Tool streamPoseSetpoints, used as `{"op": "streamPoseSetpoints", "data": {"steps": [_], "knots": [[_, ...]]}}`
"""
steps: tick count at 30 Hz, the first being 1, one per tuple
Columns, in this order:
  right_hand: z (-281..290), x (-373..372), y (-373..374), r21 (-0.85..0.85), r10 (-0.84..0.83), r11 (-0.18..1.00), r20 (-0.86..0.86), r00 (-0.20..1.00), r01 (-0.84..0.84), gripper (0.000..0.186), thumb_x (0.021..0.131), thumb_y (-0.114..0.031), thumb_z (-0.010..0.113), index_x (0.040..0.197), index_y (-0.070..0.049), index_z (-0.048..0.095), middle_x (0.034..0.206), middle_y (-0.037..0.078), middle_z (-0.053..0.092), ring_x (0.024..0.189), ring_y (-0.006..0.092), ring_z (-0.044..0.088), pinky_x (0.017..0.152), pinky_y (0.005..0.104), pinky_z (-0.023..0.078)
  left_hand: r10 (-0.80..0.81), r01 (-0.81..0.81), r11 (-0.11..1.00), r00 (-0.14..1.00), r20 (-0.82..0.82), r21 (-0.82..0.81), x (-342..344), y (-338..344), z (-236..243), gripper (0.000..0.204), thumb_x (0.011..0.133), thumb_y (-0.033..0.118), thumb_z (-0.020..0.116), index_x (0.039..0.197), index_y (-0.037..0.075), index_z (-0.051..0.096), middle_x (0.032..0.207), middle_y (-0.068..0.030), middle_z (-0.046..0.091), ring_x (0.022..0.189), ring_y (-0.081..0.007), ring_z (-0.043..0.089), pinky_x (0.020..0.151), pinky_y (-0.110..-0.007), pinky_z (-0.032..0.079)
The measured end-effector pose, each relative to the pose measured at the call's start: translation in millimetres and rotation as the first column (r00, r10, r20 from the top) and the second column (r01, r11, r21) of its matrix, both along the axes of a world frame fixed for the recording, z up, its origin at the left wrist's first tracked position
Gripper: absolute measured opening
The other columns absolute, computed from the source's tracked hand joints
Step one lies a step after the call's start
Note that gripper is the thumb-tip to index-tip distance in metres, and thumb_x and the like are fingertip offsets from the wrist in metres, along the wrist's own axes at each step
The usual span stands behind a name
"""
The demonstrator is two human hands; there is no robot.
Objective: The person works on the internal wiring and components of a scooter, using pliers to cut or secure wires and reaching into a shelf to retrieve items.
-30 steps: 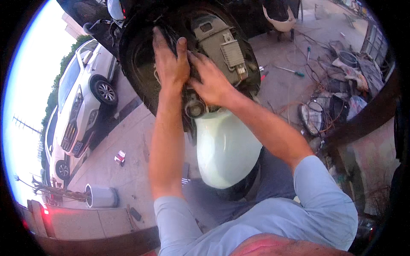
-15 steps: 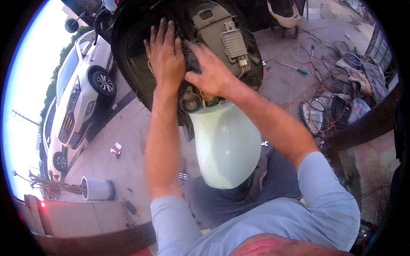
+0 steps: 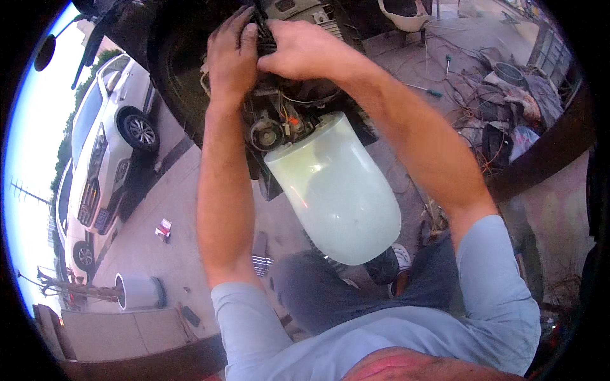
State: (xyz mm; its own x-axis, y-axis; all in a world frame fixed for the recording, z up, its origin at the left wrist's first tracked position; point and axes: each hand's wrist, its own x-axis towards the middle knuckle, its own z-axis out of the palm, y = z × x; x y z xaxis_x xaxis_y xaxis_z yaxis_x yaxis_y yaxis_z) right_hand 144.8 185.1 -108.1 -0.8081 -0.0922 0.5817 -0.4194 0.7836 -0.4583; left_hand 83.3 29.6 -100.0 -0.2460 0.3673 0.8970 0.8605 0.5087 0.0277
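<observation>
In front of me stands a scooter's opened front end, its dark inner shell (image 3: pixel 175 76) exposed. My left hand (image 3: pixel 232 63) is closed, fingers together and thumb raised, against dark parts at its centre. Close beside it, my right hand (image 3: pixel 302 51) curls its fingers at the same dark parts; what they grip is hidden. A narrow black piece (image 3: pixel 260 18) rises between the two hands. Below them are a round horn (image 3: pixel 265 134) and loose wires with an orange connector (image 3: pixel 292 120). Under these sits the glossy pale-green front fender (image 3: pixel 340 190). A finned metal block (image 3: pixel 330 26) shows partly above my right hand.
Sockets or wrenches in a row (image 3: pixel 262 263) lie near my left knee. At right are a screwdriver (image 3: pixel 434 93), tangled cables and a heap of cloths (image 3: pixel 537 105). A white car (image 3: pixel 105 146) and a planter (image 3: pixel 136 291) stand at left.
Both hands have moved higher in view, and my left fingers, previously stretched flat, are drawn together. The fender has swung so its lower end points further right.
</observation>
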Motion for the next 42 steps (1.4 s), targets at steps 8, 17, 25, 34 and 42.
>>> {"op": "streamPoseSetpoints", "data": {"steps": [8,17,25,34,42], "knots": [[31.2,-18.1,-18.8,-0.125,0.042,0.992,0.098,0.994,-0.03,0.053,0.071,-0.04,0.078,0.107,0.0,0.074,0.109,0.025,0.071,0.102,0.0389,0.069,0.09,0.0446,0.055,-0.304,-0.133,0.879,0.583,0.754,0.457,-12.9,-24.5,53.2,0.058,0.093,0.047,0.066,0.125,-0.001,0.066,0.12,-0.0142,0.069,0.109,-0.0278,0.065,0.096,-0.042,0.049],[-21.2,9.7,-58.3,0.107,-0.195,0.965,-0.321,0.927,0.24,0.049,0.079,-0.029,0.074,0.12,-0.003,0.067,0.136,0.026,0.05,0.131,0.0433,0.047,0.103,0.0529,0.047,0.434,-0.405,0.888,0.584,0.686,-0.217,-44.8,-8.0,62.9,0.087,0.074,0.063,0.079,0.113,-0.013,0.066,0.121,-0.0319,0.066,0.116,-0.0406,0.064,0.099,-0.043,0.051],[-126.6,191.8,-61.3,0.473,0.272,0.837,0.077,0.959,-0.275,0.071,0.077,-0.044,0.076,0.136,-0.012,0.057,0.152,0.019,0.042,0.147,0.0407,0.031,0.119,0.0666,0.018,0.549,-0.51,0.826,0.634,0.545,-0.238,-48.8,-1.1,45.5,0.074,0.08,0.055,0.075,0.119,-0.008,0.066,0.126,-0.0303,0.064,0.121,-0.0412,0.062,0.104,-0.045,0.047],[-169.9,207.4,-29.1,0.37,0.36,0.837,0.182,0.915,-0.402,0.062,0.072,-0.047,0.076,0.128,-0.023,0.065,0.156,0.006,0.041,0.152,0.0333,0.024,0.121,0.0677,0.008,0.511,-0.485,0.847,0.627,0.588,-0.218,-45.9,5.5,43.6,0.079,0.075,0.052,0.078,0.121,-0.01,0.062,0.128,-0.0302,0.063,0.123,-0.0394,0.061,0.106,-0.043,0.047],[-173.4,216.6,27.7,0.256,0.246,0.911,0.289,0.925,-0.322,0.073,0.062,-0.029,0.083,0.132,-0.027,0.06,0.157,0.009,0.039,0.151,0.0378,0.023,0.118,0.0701,0.015,0.572,-0.524,0.815,0.66,0.487,-0.246,-37.9,17.3,33.0,0.085,0.079,0.056,0.073,0.126,-0.013,0.057,0.13,-0.0306,0.061,0.123,-0.0402,0.06,0.105,-0.045,0.047]]}}
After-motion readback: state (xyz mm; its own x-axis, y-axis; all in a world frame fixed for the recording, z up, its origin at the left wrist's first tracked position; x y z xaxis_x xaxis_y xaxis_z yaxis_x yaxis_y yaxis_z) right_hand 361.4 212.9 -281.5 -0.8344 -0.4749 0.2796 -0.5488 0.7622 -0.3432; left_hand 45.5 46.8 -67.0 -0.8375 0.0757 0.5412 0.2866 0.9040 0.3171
